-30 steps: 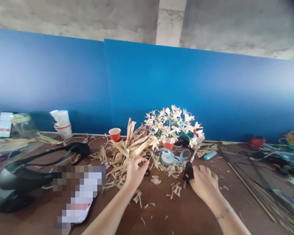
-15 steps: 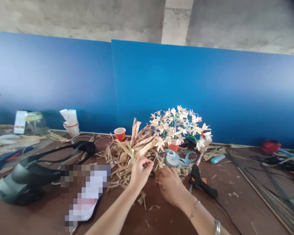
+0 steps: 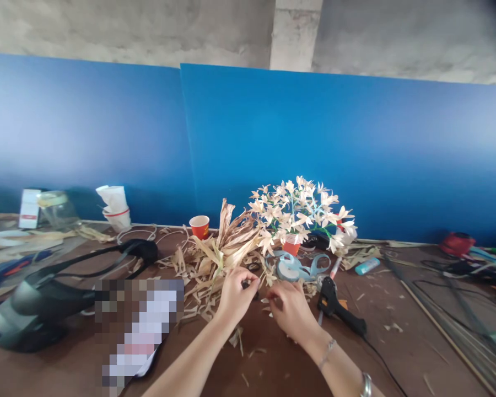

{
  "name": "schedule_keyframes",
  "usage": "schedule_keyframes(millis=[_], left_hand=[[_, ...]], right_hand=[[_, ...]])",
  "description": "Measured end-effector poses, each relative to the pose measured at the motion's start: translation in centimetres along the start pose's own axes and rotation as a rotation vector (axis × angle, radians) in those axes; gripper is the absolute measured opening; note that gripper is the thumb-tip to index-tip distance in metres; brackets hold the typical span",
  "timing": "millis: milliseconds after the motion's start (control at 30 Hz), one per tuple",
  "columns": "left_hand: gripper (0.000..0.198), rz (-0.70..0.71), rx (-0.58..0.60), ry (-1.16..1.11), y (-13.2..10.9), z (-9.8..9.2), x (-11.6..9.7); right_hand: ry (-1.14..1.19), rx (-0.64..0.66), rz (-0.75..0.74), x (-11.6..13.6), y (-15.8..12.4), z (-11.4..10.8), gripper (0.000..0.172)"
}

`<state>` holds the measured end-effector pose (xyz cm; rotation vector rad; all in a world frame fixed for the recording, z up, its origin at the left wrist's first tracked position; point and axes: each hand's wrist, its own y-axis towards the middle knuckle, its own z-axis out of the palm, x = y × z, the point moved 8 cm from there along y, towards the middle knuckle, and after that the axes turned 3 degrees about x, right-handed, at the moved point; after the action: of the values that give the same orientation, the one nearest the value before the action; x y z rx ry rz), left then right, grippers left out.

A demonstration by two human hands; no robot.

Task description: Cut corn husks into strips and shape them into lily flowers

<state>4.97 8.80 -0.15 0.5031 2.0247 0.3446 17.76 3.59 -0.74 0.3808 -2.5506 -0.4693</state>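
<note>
1. The left hand point(image 3: 236, 295) is closed, and its fingers pinch a small dark object point(image 3: 246, 284). The fingers hide most of this object, so I cannot tell what it is.
2. The right hand point(image 3: 291, 311) is just beside the left hand, with its fingers curled inward. I cannot tell if they pinch something, because any held piece is too small to see.
3. The small dark object is above the brown table point(image 3: 397, 342), just in front of a loose pile of dried corn husks point(image 3: 215, 248). Pale husk scraps point(image 3: 236, 337) lie around both hands.
4. Behind the right hand are a roll of light blue tape point(image 3: 288, 269) and a bouquet of pale husk flowers point(image 3: 301, 209) in an orange paper cup point(image 3: 291, 247).
5. To the right of the right hand, a black hot glue gun point(image 3: 333, 302) lies on the table, and its black cord runs toward the near edge of the view.
6. A red paper cup point(image 3: 199, 226) stands behind the husk pile, against a blue wall panel point(image 3: 314, 138).
</note>
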Motion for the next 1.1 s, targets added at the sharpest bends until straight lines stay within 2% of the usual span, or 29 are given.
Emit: schedule_keyframes(millis=[100,300,400,667,1100], left_hand=[[0.010,0.012,0.011,0.015,-0.1,0.1,-0.2],[0.011,0.032,0.016,0.085,-0.2,0.2,-0.7],[0.012,0.088,0.019,0.160,-0.4,0.3,-1.2],[0.010,0.164,0.061,0.269,-0.9,1.2,-1.6],[0.009,0.185,0.097,0.297,-1.2,1.5,-2.2]], right_hand=[[0.049,0.006,0.007,-0.2,0.0,0.2,0.021],[0.304,-0.048,0.056,-0.7,0.3,-0.2,0.024],[0.354,-0.078,0.069,-0.9,0.4,-0.5,0.019],[0.268,-0.187,0.037,-0.7,0.1,-1.5,0.010],[0.203,-0.181,0.101,-0.9,0.2,-1.7,0.008]])
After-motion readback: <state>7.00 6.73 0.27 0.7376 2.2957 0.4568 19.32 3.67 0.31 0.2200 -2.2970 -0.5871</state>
